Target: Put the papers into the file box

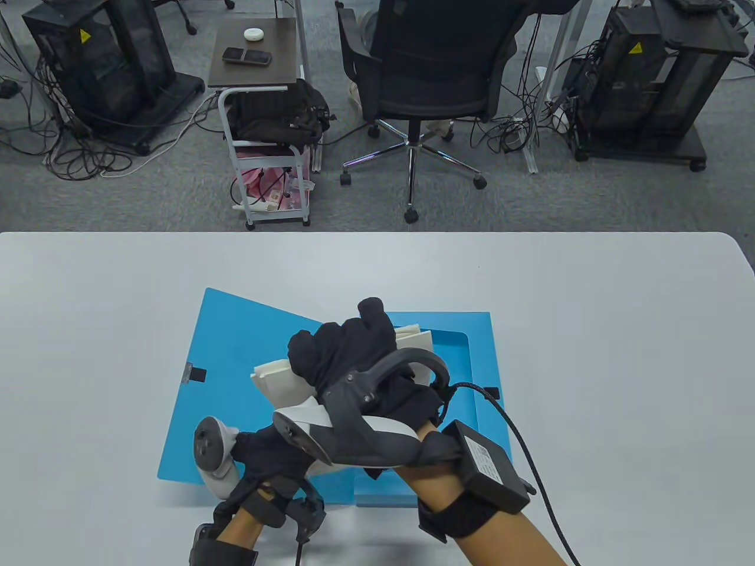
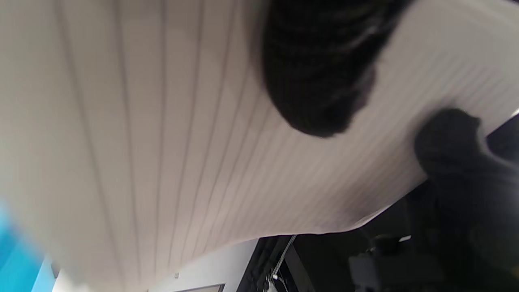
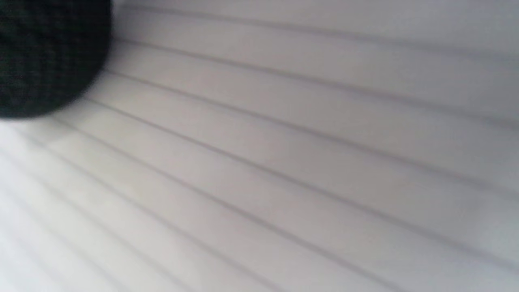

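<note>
The right hand [image 1: 348,359] sits nearest the table camera, its fingers curled over the top of the papers [image 1: 283,380], gripping the stack from above. The left hand [image 1: 265,454] lies lower, at about 7 o'clock from the right, under the stack's near end; in the left wrist view a fingertip [image 2: 316,81] presses against the sheet edges, so it seems to hold them from below, though its full grasp cannot be told.

The papers are a thick white stack, held tilted above the box [image 1: 448,365], whose blue tray lies open on the table [image 1: 590,306] with its lid [image 1: 236,354] spread out toward 9 o'clock. The stack runs from 8 o'clock to 2 o'clock across the tray, its far end poking out beyond the right fingers at 1 o'clock.

The risk, as I judge it, is skew: the stack looks askew to the tray, so a corner may catch on the wall and buckle. Loose sheets may also fan out or slip if either hand eases early. The lid might shift under a nudge.
</note>
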A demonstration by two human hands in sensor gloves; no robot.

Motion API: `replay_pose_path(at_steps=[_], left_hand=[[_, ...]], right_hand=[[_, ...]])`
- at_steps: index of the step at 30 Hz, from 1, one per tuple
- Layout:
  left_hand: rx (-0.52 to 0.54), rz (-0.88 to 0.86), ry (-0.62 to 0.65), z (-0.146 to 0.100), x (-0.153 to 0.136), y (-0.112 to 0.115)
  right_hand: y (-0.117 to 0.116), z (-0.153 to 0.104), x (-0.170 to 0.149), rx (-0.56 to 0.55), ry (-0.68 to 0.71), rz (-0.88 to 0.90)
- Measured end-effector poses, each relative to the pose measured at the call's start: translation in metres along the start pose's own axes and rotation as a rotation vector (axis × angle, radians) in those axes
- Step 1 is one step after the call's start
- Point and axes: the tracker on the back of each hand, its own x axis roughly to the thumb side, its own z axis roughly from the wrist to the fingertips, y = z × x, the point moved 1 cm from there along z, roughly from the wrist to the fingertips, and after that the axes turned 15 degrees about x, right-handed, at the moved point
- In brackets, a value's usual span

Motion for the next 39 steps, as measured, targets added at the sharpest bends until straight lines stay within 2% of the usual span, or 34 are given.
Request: replay_pose_path(at_steps=[3,6,7,8,10,12,15,17,19,24,30,35,39], left_hand=[[0.040,0.002,-0.029,0.002,0.010,-0.014],[0.116,0.066,-0.042,0.006,0.018,-0.027],[0.157,0.070,-0.139,0.008,0.017,-0.035],[0.189,0.017,-0.196,0.009,0.015,-0.043],[0.267,0.039,-0.217,0.013,0.011,-0.061],[0.290,0.102,-0.320,0.016,0.009,-0.077],[0.318,0.208,-0.400,0.020,-0.002,-0.095],[0.340,0.236,-0.458,0.021,-0.010,-0.100],[0.346,0.252,-0.512,0.020,-0.019,-0.102],[0.339,0.302,-0.602,0.018,-0.035,-0.102],[0.292,0.332,-0.690,0.015,-0.053,-0.092],[0.293,0.343,-0.735,0.012,-0.061,-0.085],[0.328,0.503,-0.721,0.012,-0.055,-0.087]], right_hand=[[-0.014,-0.002,-0.018,0.083,-0.041,0.086],[-0.039,-0.022,-0.046,0.091,-0.103,0.084],[-0.057,-0.032,-0.059,0.117,-0.127,0.089],[-0.080,-0.045,-0.071,0.189,-0.143,0.103],[-0.125,-0.067,-0.089,0.307,-0.178,0.143],[-0.175,-0.091,-0.105,0.431,-0.205,0.186],[-0.248,-0.123,-0.123,0.594,-0.255,0.317],[-0.280,-0.137,-0.129,0.674,-0.257,0.431],[-0.302,-0.147,-0.132,0.678,-0.263,0.518],[-0.314,-0.156,-0.135,0.604,-0.248,0.663],[-0.316,-0.158,-0.132,0.608,-0.244,0.642],[-0.320,-0.159,-0.133,0.613,-0.249,0.714],[-0.319,-0.159,-0.133,0.607,-0.249,0.705]])
